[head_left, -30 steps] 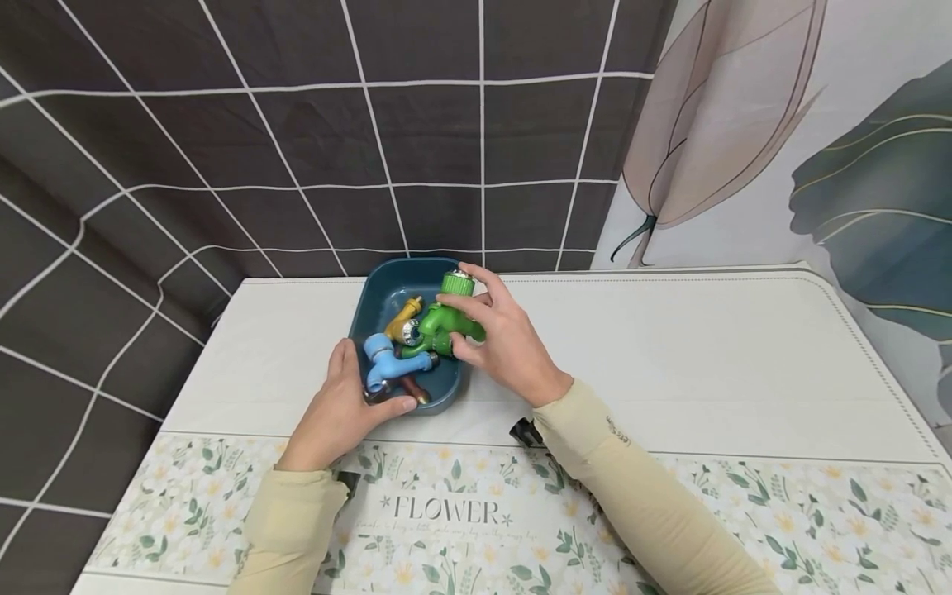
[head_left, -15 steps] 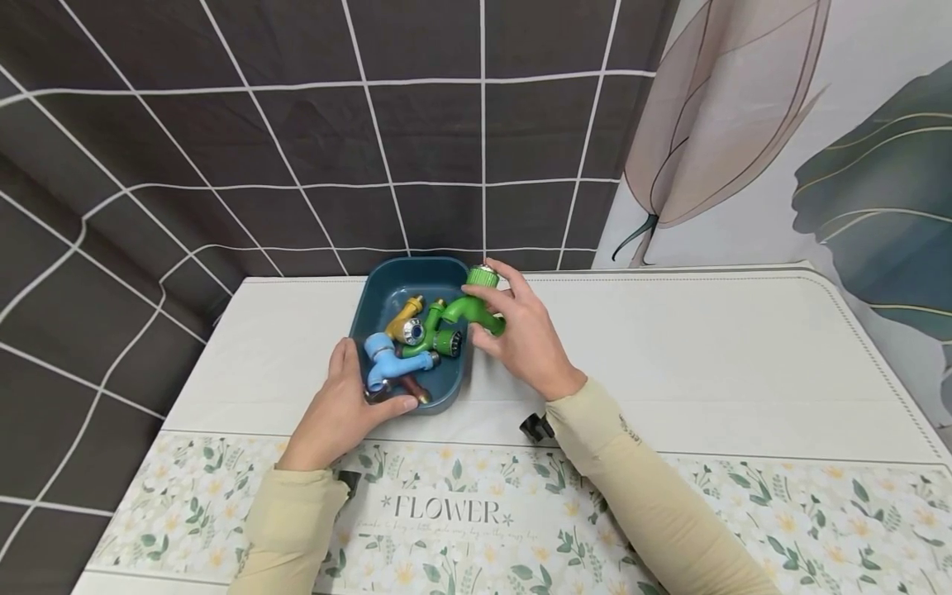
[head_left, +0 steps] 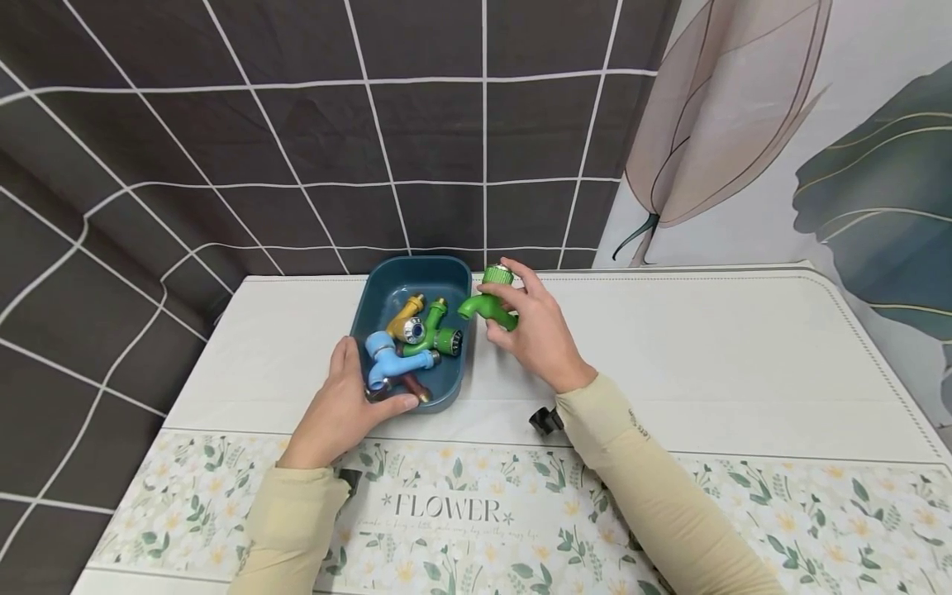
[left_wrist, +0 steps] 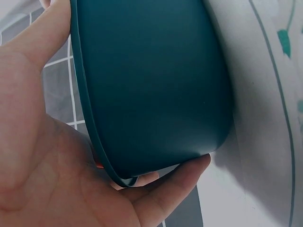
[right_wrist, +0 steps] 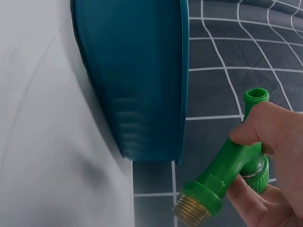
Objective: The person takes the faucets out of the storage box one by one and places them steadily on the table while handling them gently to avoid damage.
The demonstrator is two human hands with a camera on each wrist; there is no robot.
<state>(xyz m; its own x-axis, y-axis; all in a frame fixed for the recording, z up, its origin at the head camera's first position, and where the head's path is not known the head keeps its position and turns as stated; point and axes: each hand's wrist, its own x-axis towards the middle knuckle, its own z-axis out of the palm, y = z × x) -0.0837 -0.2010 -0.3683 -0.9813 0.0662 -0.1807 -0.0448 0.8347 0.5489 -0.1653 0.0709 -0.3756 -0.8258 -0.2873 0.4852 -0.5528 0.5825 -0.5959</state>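
Observation:
A green faucet (head_left: pixel 487 308) with a ribbed green knob is gripped between the thumb and fingers of my right hand (head_left: pixel 540 326), just right of the blue basin (head_left: pixel 454 397). Its brass threaded end (right_wrist: pixel 190 211) shows in the right wrist view. My left hand (head_left: pixel 338 413) holds the basin's near left corner, thumb over the rim and fingers along the outer wall. Inside the basin lie a yellow faucet (head_left: pixel 405 315), a second green faucet (head_left: pixel 431 329), a light blue faucet (head_left: pixel 397 364) and a partly hidden brown-red piece (head_left: pixel 415 387) with a brass end.
The basin stands on a white tabletop cover (head_left: pixel 669 355) near its back edge. A flower-printed band (head_left: pixel 454 537) runs along the front. Behind rises a dark grid-patterned cloth (head_left: pixel 416 132), with a leaf-patterned curtain (head_left: pixel 744 132) at the right.
My right hand has lifted the green faucet out of the basin and moved right, past its rim. The second green faucet came into fuller view. My left hand stays on the basin.

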